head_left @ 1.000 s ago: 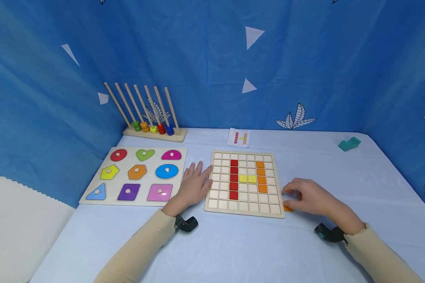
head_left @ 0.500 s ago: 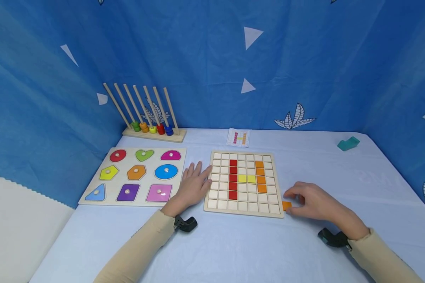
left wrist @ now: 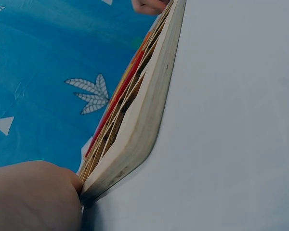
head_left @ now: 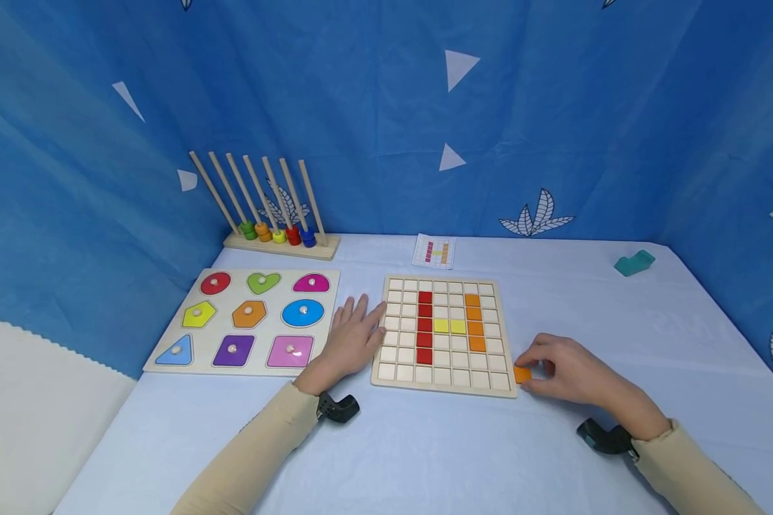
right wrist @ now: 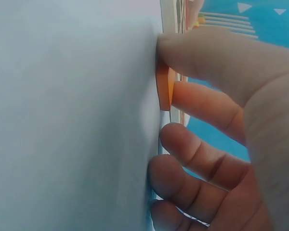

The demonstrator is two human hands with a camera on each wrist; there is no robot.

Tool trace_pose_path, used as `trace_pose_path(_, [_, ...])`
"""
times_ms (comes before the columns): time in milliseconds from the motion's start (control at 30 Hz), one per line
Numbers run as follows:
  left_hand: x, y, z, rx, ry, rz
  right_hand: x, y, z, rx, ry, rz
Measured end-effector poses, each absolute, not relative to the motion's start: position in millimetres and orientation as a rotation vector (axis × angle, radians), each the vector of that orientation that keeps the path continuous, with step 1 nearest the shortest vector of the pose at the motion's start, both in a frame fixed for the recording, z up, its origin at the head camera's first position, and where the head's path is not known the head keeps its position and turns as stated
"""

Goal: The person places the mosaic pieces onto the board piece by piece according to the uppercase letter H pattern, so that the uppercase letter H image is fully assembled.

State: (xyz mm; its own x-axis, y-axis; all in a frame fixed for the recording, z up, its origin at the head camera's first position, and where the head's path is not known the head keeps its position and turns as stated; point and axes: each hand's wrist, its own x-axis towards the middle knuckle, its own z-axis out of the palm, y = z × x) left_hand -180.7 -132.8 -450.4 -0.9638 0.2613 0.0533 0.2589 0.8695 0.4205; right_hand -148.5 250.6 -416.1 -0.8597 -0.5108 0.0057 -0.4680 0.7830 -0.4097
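Note:
A square wooden grid board (head_left: 443, 388) lies flat on the table. In it sit a red column of tiles (head_left: 424, 325), two yellow tiles (head_left: 449, 326) and an orange column of tiles (head_left: 474, 322). My left hand (head_left: 346, 345) rests palm down at the board's left edge, fingers spread and straight. Just off the board's lower right edge, my right hand (head_left: 563, 368) pinches a loose orange tile (head_left: 522, 375) between thumb and forefinger. In the right wrist view that orange tile (right wrist: 164, 86) lies on the table, partly covered by the thumb; the other fingers touch down beside it.
Behind the board lies a small pattern card (head_left: 434, 252). A knobbed shape puzzle (head_left: 241, 365) is at the left, with a peg stand (head_left: 283, 248) of coloured rings behind it. A teal block (head_left: 634, 263) sits at the back right.
My right hand has shifted slightly right and down, and its forefinger and thumb have closed in on the orange tile. My left hand stays put.

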Motion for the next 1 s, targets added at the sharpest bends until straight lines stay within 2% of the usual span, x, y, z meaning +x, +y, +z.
trace_pose_path(1000, [-180.1,-133.3,-450.9,0.428,3.033,0.687,-150.2,252.3,-413.1,-0.755,2.905,-0.589])
